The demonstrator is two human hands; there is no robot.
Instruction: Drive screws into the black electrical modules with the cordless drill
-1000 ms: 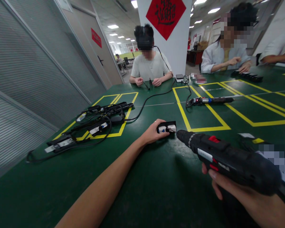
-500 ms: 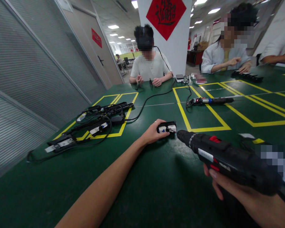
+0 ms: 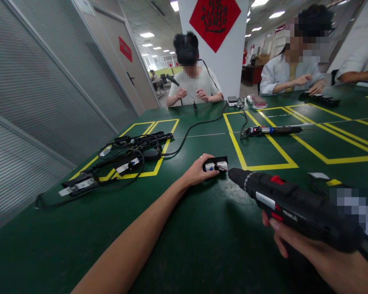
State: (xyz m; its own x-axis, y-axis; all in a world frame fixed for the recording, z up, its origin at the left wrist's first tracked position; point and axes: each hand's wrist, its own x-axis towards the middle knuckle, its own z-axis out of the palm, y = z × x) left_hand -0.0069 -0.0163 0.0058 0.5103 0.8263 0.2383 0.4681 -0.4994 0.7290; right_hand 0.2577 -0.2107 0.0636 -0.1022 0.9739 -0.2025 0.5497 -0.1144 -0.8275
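My left hand (image 3: 199, 170) is closed around the left end of a small black case (image 3: 223, 159) with white and blue parts inside, resting on the green table. A black cordless drill (image 3: 294, 204) with red buttons is gripped in my right hand (image 3: 290, 234), its chuck pointing left at the case. A thin bit reaches from the chuck into the case's right part; its exact tip is hard to make out. The drill body hides part of my right hand.
Black devices with cables (image 3: 131, 153) lie at the left. A soldering-iron-like tool (image 3: 272, 130) lies at the right, beyond yellow tape frames (image 3: 270, 166). One person (image 3: 194, 83) sits opposite, another (image 3: 290, 75) at the back right. A cable crosses the table.
The person opposite has raised both hands and now holds a dark-handled tool up. My hands, the case and the drill show no clear movement.
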